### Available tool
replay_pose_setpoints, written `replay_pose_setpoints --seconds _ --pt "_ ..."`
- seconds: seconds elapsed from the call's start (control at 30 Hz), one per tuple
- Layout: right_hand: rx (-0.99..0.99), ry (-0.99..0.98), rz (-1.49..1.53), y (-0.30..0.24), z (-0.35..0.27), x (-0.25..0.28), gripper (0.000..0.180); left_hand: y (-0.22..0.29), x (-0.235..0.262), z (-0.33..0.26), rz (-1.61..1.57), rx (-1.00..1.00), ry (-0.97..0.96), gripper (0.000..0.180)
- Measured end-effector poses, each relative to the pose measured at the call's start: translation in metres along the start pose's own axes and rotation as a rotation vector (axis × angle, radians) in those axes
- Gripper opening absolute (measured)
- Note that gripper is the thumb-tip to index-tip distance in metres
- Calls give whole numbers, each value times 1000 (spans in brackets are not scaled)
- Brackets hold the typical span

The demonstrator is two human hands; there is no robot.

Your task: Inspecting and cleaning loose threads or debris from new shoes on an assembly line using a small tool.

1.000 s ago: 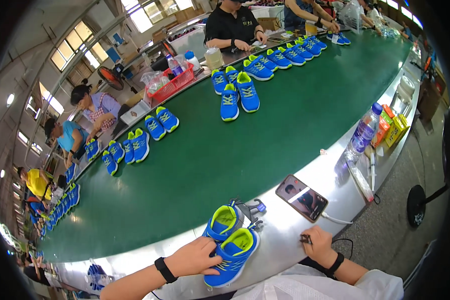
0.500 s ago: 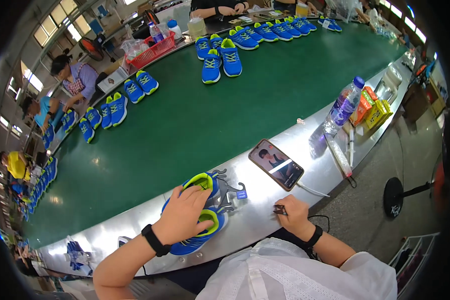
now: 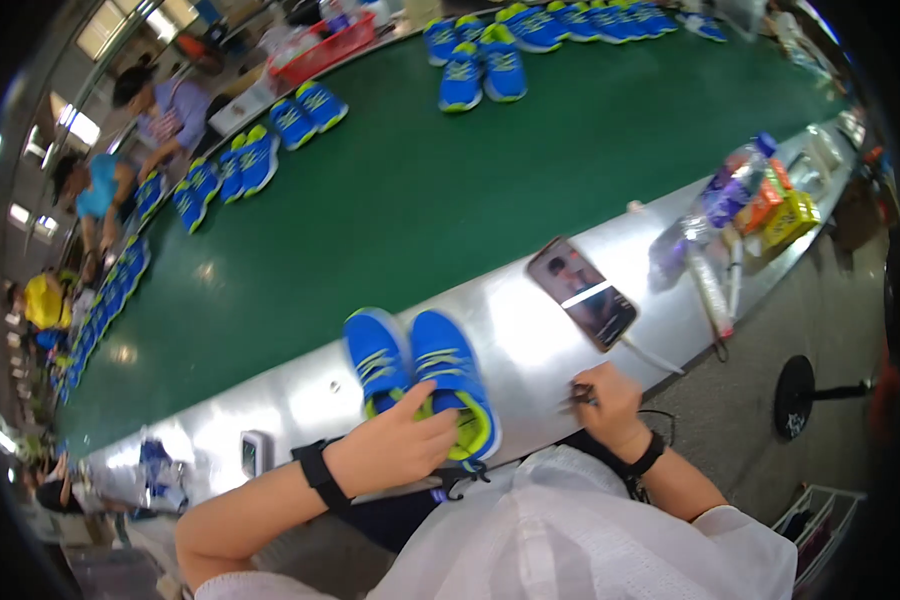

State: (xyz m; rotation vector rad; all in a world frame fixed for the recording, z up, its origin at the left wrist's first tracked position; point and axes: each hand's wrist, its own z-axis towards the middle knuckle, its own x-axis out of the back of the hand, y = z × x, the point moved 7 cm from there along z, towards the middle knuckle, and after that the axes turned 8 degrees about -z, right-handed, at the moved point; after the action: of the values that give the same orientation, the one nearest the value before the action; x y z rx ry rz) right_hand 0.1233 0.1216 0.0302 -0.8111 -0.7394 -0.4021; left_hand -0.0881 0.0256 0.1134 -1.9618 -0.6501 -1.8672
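My left hand (image 3: 402, 445) is closed round the openings of a pair of blue sneakers with lime-green lining and laces. The left sneaker (image 3: 375, 350) and right sneaker (image 3: 442, 350) lie side by side, toes pointing away from me. At their heels, a dark plastic shoe hanger (image 3: 462, 482) hangs over the bench's near edge, partly hidden. To the right, my right hand (image 3: 612, 405) is closed round a small dark pair of snips (image 3: 582, 394), mostly covered by the fingers, above the metal bench and apart from the sneakers.
A phone (image 3: 582, 295) with a white cable lies beyond my right hand. Farther right are a purple-labelled bottle (image 3: 727, 190) and a yellow box (image 3: 790, 222). A green conveyor belt (image 3: 370, 230) carries several sneaker pairs, with co-workers at the far left. A small grey device (image 3: 254, 455) lies left.
My left hand has turned the pair of sneakers so the toes point away and the hanger end faces me. My right hand still grips the snips. The view has shifted.
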Motion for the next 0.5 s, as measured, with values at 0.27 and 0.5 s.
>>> replay_pose_setpoints --seconds 0.27,0.5 --pt "-32 23 99 -4 -1 -5 17 -6 11 -48 -281 508 392 22" --pt "-44 -209 333 -55 0 -22 21 18 -33 -78 -510 830 539 44"
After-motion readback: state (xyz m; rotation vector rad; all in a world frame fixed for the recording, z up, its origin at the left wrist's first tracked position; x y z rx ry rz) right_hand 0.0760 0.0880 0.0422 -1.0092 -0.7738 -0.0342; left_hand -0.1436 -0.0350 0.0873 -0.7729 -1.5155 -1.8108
